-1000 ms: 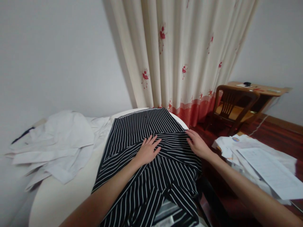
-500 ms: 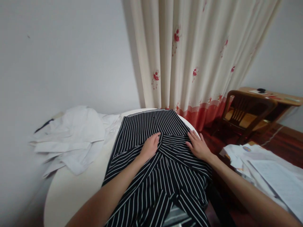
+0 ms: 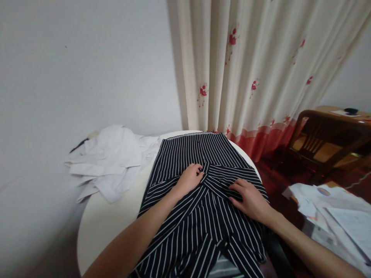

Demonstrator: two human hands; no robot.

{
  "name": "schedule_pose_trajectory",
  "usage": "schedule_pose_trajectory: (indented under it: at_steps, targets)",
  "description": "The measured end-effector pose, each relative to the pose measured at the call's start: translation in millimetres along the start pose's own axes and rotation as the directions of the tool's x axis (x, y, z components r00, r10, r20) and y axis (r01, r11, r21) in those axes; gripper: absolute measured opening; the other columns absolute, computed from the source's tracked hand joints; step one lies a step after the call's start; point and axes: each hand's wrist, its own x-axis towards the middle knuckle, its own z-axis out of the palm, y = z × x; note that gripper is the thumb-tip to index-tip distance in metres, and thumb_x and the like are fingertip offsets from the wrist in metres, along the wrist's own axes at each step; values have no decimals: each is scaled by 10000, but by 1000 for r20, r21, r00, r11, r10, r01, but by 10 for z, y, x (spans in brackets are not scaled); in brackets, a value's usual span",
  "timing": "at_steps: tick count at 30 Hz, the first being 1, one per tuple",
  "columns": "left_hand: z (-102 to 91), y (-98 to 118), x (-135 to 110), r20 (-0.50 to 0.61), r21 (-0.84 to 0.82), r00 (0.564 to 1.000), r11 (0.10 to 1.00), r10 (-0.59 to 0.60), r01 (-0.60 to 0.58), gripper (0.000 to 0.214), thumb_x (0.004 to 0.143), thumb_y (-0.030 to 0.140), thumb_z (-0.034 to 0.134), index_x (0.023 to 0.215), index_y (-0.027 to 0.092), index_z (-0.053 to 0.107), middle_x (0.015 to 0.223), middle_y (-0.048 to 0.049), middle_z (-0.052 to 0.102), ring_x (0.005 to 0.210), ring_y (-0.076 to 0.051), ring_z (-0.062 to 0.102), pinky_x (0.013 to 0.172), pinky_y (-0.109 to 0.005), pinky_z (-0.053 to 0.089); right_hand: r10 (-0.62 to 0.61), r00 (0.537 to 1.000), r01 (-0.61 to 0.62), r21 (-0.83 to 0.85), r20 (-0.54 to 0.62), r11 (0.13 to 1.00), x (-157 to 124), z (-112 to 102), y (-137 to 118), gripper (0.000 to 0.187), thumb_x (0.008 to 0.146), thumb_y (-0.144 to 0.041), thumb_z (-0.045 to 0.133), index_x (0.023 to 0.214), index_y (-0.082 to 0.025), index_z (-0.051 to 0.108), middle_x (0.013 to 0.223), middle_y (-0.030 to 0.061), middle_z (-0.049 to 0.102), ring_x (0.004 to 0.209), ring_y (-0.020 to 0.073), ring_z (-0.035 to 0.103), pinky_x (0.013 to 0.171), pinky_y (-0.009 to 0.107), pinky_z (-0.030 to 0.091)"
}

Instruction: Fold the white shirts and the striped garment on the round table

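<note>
1 black-and-white striped shirt (image 3: 191, 148) spread on white worktop (image 3: 106, 226), left hand (image 3: 189, 178) curled at crossed sleeves (image 3: 218, 179), grip unclear, right hand (image 3: 249, 197) half-open on the shirt, grasping nothing visible

The left hand (image 3: 189, 178) and right hand (image 3: 249, 199) touch a striped shirt (image 3: 191, 150) on the white desk (image 3: 106, 220); white clothes (image 3: 118, 150) lie at left, papers (image 3: 352, 229) at near right.

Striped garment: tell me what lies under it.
A white table lies beneath the striped garment, showing past its left and far edges; anything else underneath is covered and cannot be seen.
</note>
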Motion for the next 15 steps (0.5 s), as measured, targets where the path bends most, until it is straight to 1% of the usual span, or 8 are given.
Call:
schedule_pose_trajectory:
  at_steps: [2, 4, 6, 8, 10, 13, 15]
  targets:
    - [-14, -16, 18, 76, -31, 997, 1000, -5, 7, 254, 847, 189, 633, 1094, 188, 693, 960, -50, 676, 917, -217, 673, 916, -365, 533, 24, 999, -22, -39, 41, 999, -104, -12, -13, 175, 878, -284, 605, 1019, -221, 688, 1011, 83, 663, 963, 261, 604, 880, 400, 469]
    - [1, -36, 31, 123, -67, 992, 998, -8, 17, 294, 777, 116, 658, 1055, 198, 706, 963, -36, 693, 919, -212, 674, 909, -354, 533, 55, 995, -51, -52, 80, 997, -157, -9, 4, 113, 876, -222, 563, 909, -220, 670, 913, 60, 663, 892, 240, 605, 825, 370, 459]
    - [30, -61, 38, 158, -116, 987, 993, -8, 26, 322, 734, 72, 647, 1018, 204, 720, 968, -27, 705, 913, -201, 679, 887, -332, 537, 76, 991, -72, -39, 110, 997, -173, -9, 26, 130, 867, -171, 522, 826, -222, 635, 831, 41, 652, 822, 218, 597, 769, 343, 446]
    - [51, -86, 40, 186, -150, 983, 988, 3, 25, 336, 725, 67, 629, 1011, 211, 729, 979, -23, 711, 906, -192, 681, 866, -319, 540, 73, 990, -71, -18, 119, 997, -179, -29, 31, 150, 860, -149, 500, 785, -223, 606, 809, 35, 648, 788, 207, 589, 739, 329, 435]
    - [49, -100, 37, 196, -150, 980, 989, 23, 7, 347, 731, 84, 617, 1026, 224, 734, 1001, -24, 709, 911, -193, 679, 860, -321, 544, 59, 991, -58, -5, 119, 998, -195, -73, 12, 156, 862, -147, 492, 775, -226, 594, 817, 37, 653, 779, 204, 586, 731, 325, 430]
    - [3, -76, 20, 214, -99, 973, 993, 85, -65, 344, 745, 104, 616, 1038, 233, 739, 1034, -36, 690, 932, -203, 670, 877, -338, 545, 51, 989, -53, 6, 140, 999, -235, -156, -25, 150, 872, -164, 503, 781, -231, 603, 820, 37, 662, 773, 205, 594, 728, 326, 430]
    - [-35, -22, 2, 244, -55, 962, 992, 126, -116, 312, 759, 119, 628, 1025, 232, 746, 1018, -41, 677, 932, -210, 666, 891, -347, 543, 51, 986, -57, 32, 161, 998, -245, -196, -16, 147, 898, -214, 520, 797, -235, 624, 831, 39, 668, 790, 209, 608, 740, 329, 443]
